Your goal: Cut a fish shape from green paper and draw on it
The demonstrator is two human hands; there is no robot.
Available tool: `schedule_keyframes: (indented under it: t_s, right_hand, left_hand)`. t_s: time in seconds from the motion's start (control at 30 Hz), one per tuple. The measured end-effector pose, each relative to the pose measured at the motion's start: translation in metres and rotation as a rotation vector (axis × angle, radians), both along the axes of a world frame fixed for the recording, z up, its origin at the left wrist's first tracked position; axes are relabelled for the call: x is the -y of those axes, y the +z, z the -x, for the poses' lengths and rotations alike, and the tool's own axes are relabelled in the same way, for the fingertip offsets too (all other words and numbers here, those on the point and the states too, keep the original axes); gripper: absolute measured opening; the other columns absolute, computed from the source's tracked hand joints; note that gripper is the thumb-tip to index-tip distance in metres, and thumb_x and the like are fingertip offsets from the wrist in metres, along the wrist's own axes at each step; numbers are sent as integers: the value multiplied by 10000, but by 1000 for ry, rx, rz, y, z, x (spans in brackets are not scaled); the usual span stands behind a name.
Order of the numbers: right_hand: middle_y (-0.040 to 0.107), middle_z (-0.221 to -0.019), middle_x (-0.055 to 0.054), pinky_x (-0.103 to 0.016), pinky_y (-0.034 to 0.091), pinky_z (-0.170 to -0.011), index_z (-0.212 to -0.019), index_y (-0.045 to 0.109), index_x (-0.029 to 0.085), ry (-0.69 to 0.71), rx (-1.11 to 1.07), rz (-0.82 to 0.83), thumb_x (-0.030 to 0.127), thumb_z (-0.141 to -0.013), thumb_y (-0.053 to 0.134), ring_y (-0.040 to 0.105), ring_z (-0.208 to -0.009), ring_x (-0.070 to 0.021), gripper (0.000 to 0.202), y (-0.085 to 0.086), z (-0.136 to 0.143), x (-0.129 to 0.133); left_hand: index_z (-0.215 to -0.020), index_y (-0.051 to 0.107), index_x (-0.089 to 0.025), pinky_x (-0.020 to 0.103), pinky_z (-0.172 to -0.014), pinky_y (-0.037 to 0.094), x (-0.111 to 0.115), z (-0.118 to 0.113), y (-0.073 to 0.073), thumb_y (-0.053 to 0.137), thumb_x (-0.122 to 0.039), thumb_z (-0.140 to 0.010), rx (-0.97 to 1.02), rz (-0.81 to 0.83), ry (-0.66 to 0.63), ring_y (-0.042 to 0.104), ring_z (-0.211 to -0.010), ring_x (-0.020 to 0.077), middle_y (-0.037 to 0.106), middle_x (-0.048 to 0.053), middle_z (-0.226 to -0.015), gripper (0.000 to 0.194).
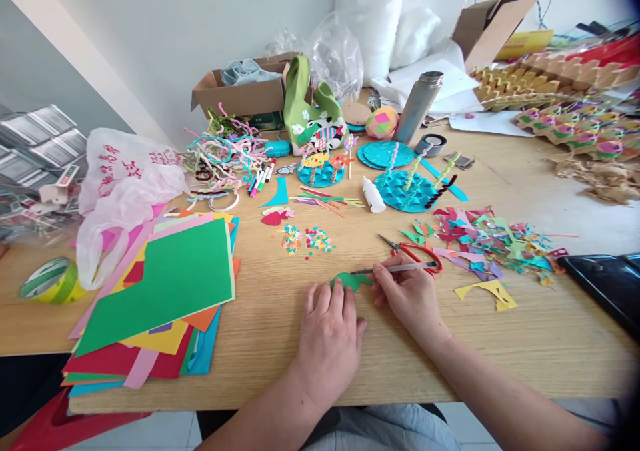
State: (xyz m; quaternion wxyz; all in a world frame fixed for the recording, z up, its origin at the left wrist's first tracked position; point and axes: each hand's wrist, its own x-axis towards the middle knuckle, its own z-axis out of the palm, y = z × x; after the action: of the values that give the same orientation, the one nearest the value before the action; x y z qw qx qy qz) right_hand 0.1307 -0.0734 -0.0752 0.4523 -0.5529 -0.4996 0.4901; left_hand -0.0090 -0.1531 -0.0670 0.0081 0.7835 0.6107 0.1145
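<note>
A small green paper cutout [353, 280], fish-like in outline, lies on the table in front of me. My left hand [330, 331] rests flat on its left part, fingers stretched out and pressing it down. In my right hand [407, 294] a slim grey pen [395, 269] is pinched, its tip touching the cutout's upper edge. Just behind that hand lie scissors with red-orange handles [425, 254], partly covered by my fingers. Beyond my left hand are two small heaps of paper dots [320, 239] and a red paper fish [273, 218].
Coloured paper [190, 271] is stacked at left beside a tape roll [50, 281]. Paper scraps [500, 238] spread at right, near a black phone-like device [607, 291]. Farther back stand a white glue bottle [373, 195], blue decorated discs [407, 194] and a steel flask [419, 108].
</note>
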Motion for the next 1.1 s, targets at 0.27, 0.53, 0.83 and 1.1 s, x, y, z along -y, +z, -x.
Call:
schedule_keyframes:
  t_s: [0.27, 0.53, 0.83, 1.1]
  right_hand:
    - [640, -579, 2, -238, 504, -426, -757, 532, 205, -70, -164, -162, 373, -798, 673, 583, -446, -128, 223, 4, -2, 0]
    - [684, -848, -52, -316, 536, -749, -1036, 556, 218, 206, 202, -412, 311, -931, 497, 673, -815, -180, 152, -11, -1, 9]
    - [683, -934, -81, -402, 508, -848, -1061, 542, 223, 288, 395, -438, 374, -949, 433, 662, -912, -227, 217, -11, -3, 6]
    - [711, -834, -54, -348, 547, -781, -980, 549, 184, 336, -131, -185, 417, -832, 630, 696, -812, -187, 288, 23, -6, -7]
  left_hand:
    - [-1228, 552, -122, 498, -1023, 353, 1, 0, 0, 478, -346, -894, 41, 2, 20, 469, -1137, 281, 535, 135, -1251, 408]
    - [-1169, 544, -133, 470, -1034, 344, -3, 4, 4, 475, -268, -894, 123, -28, 7, 498, -1091, 239, 575, 111, -1142, 314]
    - [-1000, 588, -153, 451, -1006, 374, -7, 12, 6, 461, -225, -897, 209, -129, 35, 522, -1051, 223, 632, 88, -990, 178]
    - [-1037, 642, -138, 433, -1019, 387, -11, 23, -3, 488, -114, -846, 212, -173, -37, 503, -1146, 222, 665, 86, -1022, 247]
